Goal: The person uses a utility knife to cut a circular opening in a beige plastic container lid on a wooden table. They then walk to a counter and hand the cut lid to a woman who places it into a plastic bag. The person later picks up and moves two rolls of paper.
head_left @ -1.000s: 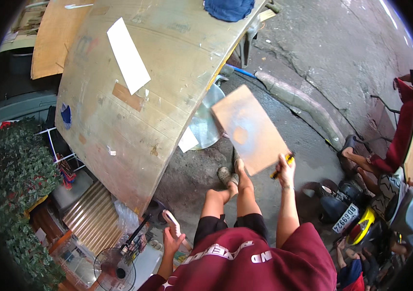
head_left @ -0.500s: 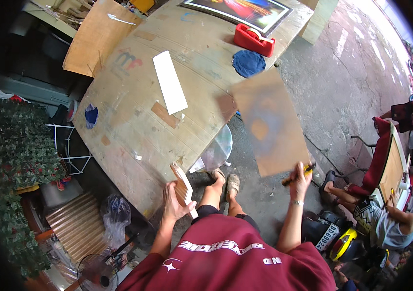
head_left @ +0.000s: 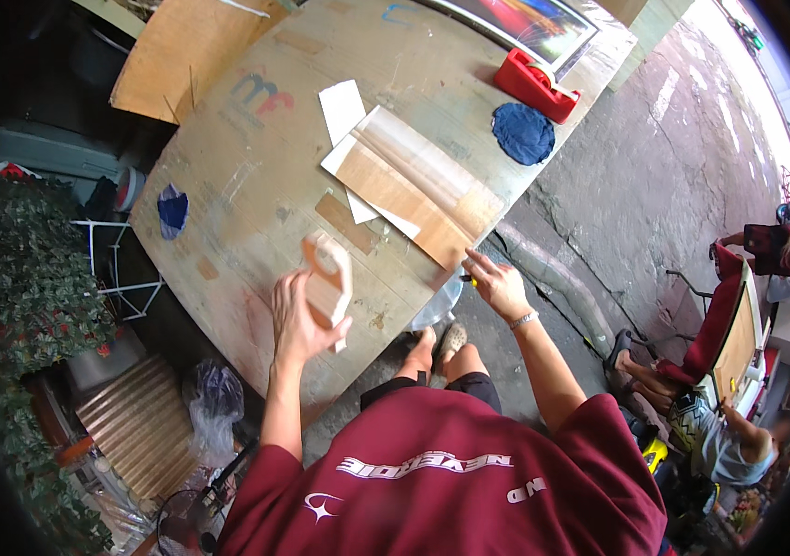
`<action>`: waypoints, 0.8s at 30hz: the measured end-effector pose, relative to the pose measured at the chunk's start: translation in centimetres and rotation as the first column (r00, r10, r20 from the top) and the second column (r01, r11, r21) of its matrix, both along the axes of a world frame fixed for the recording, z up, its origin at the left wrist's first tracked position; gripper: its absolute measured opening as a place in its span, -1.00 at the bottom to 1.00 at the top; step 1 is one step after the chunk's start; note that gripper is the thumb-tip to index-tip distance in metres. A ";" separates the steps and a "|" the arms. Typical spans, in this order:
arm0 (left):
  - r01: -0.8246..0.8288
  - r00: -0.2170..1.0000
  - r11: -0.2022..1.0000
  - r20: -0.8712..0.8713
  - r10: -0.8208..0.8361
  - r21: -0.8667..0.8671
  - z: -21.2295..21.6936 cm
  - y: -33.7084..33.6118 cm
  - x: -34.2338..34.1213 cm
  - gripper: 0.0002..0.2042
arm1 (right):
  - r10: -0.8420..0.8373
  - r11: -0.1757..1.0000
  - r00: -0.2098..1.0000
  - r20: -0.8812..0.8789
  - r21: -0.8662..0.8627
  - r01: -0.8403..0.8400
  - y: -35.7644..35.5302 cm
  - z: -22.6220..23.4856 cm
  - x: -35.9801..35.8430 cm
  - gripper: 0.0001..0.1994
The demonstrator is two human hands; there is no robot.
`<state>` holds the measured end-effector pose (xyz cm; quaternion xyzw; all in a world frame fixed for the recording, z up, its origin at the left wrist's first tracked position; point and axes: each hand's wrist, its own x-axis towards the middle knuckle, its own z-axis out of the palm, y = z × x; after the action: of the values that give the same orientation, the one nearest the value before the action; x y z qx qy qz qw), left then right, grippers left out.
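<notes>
My left hand (head_left: 300, 320) holds a small pale wooden piece with a hole (head_left: 328, 278) over the near part of a large round plywood table (head_left: 256, 199). My right hand (head_left: 497, 283) sits at the table's near edge, closed around a small yellow and black tool (head_left: 466, 277), beside the corner of a flat brown board (head_left: 418, 190) that lies on the table. A white paper strip (head_left: 343, 109) lies partly under that board.
A red tape dispenser (head_left: 536, 85), a blue cloth (head_left: 522, 132) and a framed picture (head_left: 523, 22) lie at the table's far side. A blue patch (head_left: 172, 209) marks the left rim. A seated person (head_left: 719, 435) is at right, plants (head_left: 15, 306) at left.
The brown board, held up in the air before, now lies flat on the table. My left hand has risen over the table with the wooden piece. My right hand moved to the table edge.
</notes>
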<state>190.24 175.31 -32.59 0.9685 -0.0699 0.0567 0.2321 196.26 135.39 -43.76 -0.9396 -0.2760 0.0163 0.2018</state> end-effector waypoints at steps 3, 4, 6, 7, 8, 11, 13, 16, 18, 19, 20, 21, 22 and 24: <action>0.118 0.991 0.990 -0.069 -0.113 0.075 -1.5 -1.7 5.7 -0.03 | -0.229 0.959 0.942 -0.246 0.109 0.261 1.0 -0.9 -4.2 -0.68; 0.122 0.986 0.988 -0.125 -0.109 0.099 -2.3 -2.7 7.3 -0.04 | -0.314 0.923 0.893 -0.323 0.116 0.367 1.2 -1.2 -5.5 -0.72; 0.185 0.973 0.977 -0.162 -0.167 0.109 -4.6 -4.7 10.8 -0.04 | -0.457 0.717 0.749 -0.479 0.301 0.629 1.4 -2.0 -8.1 -0.78; 0.220 0.959 0.966 -0.212 -0.189 0.134 -5.7 -5.8 12.1 -0.04 | -0.378 0.593 0.548 -0.746 0.260 0.762 1.4 -1.0 -8.7 -0.73; 0.257 0.943 0.954 -0.256 -0.212 0.157 -6.4 -7.1 13.7 -0.04 | -0.289 0.451 0.283 -0.915 0.131 0.883 1.3 0.0 -9.4 -0.66; 0.325 0.925 0.918 -0.278 -0.259 0.227 -9.4 -9.5 16.9 -0.02 | -0.144 0.515 0.395 -0.907 0.272 0.813 1.3 0.9 -9.9 -0.65; 0.356 0.898 0.906 -0.351 -0.264 0.228 -10.3 -10.9 18.5 0.01 | -0.129 0.608 0.518 -0.845 0.345 0.715 1.9 2.2 -7.7 -0.55; 0.315 0.943 0.938 -0.155 -0.293 0.144 -13.7 -11.2 18.4 0.05 | -0.159 0.687 0.597 -0.787 0.347 0.639 1.9 1.6 -3.7 -0.56; 0.288 0.957 0.951 -0.045 -0.285 0.113 -14.3 -11.0 17.8 0.04 | -0.190 0.757 0.702 -0.686 0.353 0.550 2.3 0.9 -0.7 -0.60; 0.276 0.960 0.956 0.019 -0.279 0.094 -14.5 -11.1 17.8 0.03 | -0.214 0.784 0.717 -0.663 0.321 0.531 2.7 1.2 0.9 -0.63; 0.275 0.960 0.959 0.026 -0.277 0.075 -14.5 -11.2 17.9 0.02 | -0.227 0.813 0.755 -0.615 0.307 0.494 3.0 1.1 2.4 -0.66; 0.262 0.964 0.963 0.031 -0.264 0.065 -14.2 -11.1 17.7 0.01 | -0.225 0.843 0.793 -0.566 0.296 0.450 3.5 1.0 3.9 -0.69; 0.254 0.966 0.966 0.042 -0.256 0.050 -14.1 -11.1 17.7 -0.01 | -0.217 0.873 0.845 -0.489 0.291 0.393 4.0 0.7 5.2 -0.72; 0.258 0.965 0.965 0.044 -0.259 0.044 -14.5 -11.0 17.8 -0.05 | -0.215 0.897 0.830 -0.514 0.233 0.376 4.9 0.8 7.4 -0.76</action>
<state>208.06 164.27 -47.06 0.9537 -0.2024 0.0487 0.2172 203.64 140.25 -42.92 -0.8916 -0.0660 0.1691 0.4148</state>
